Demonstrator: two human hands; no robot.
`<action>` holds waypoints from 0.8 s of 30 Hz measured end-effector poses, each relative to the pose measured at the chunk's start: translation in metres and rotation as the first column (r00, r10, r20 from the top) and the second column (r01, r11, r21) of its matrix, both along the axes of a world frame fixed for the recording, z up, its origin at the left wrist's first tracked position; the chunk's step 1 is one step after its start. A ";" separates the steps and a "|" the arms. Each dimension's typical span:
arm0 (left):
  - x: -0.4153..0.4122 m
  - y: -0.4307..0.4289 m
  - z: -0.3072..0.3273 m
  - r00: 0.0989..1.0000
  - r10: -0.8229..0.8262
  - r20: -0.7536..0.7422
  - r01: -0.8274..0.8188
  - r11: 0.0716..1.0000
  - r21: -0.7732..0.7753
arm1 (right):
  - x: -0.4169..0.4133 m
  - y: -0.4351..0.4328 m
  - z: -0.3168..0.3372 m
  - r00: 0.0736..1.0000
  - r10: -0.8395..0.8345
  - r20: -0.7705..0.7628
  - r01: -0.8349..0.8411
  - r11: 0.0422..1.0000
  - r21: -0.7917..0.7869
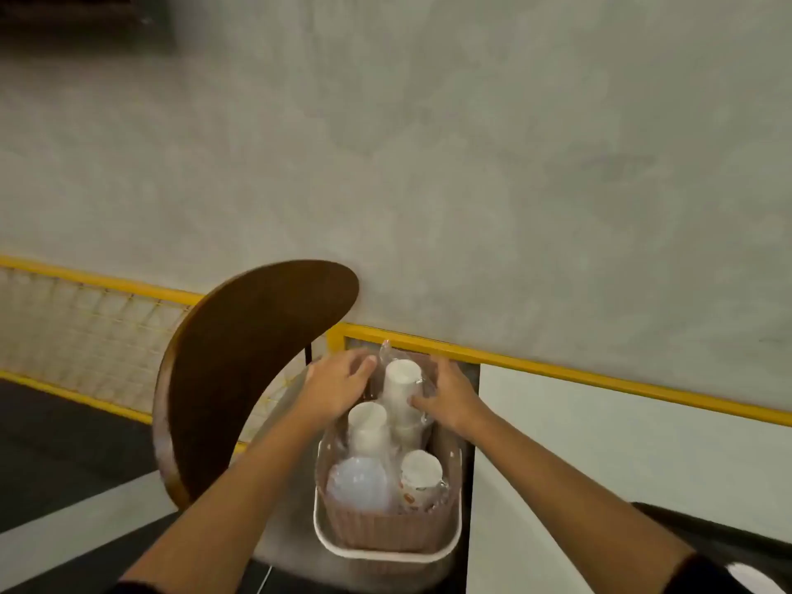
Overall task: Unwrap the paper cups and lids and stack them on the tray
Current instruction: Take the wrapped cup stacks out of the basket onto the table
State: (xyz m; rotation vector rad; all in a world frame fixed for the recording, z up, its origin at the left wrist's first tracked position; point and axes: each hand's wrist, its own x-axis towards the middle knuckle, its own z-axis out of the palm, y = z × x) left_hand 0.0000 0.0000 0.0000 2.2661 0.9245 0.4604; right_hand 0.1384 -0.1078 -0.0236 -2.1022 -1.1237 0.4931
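A pinkish woven basket with a white rim (388, 540) stands on a chair seat below me. In it stand three stacks of white paper cups in clear plastic wrap: a far stack (400, 379), a middle stack (367, 424) and a near printed stack (421, 471). A wrapped stack of translucent lids (359, 482) sits at the near left. My left hand (338, 385) reaches over the basket's far left side, fingers curved at the wrap. My right hand (445, 394) touches the far stack's wrap from the right, fingers curled against it. Whether either hand grips the plastic is unclear.
The dark wooden chair back (248, 358) curves up just left of the basket. A yellow metal rail (600, 373) with mesh runs along the grey wall (428, 165) behind. A white surface (600, 443) lies to the right, dark floor to the left.
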 end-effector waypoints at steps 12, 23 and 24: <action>0.049 0.021 -0.020 0.999 0.033 -0.029 -0.040 0.964 -0.263 | 0.002 0.054 -0.036 0.980 -0.137 -0.144 0.120 0.985 -0.122; 0.042 0.013 -0.009 0.990 0.100 0.104 -0.039 0.880 -0.474 | -0.009 0.035 -0.012 0.982 -0.183 0.037 0.182 0.982 0.041; 0.041 0.012 -0.005 0.984 0.121 0.130 -0.041 0.866 -0.498 | -0.010 0.034 -0.007 0.982 -0.175 0.063 0.172 0.984 0.049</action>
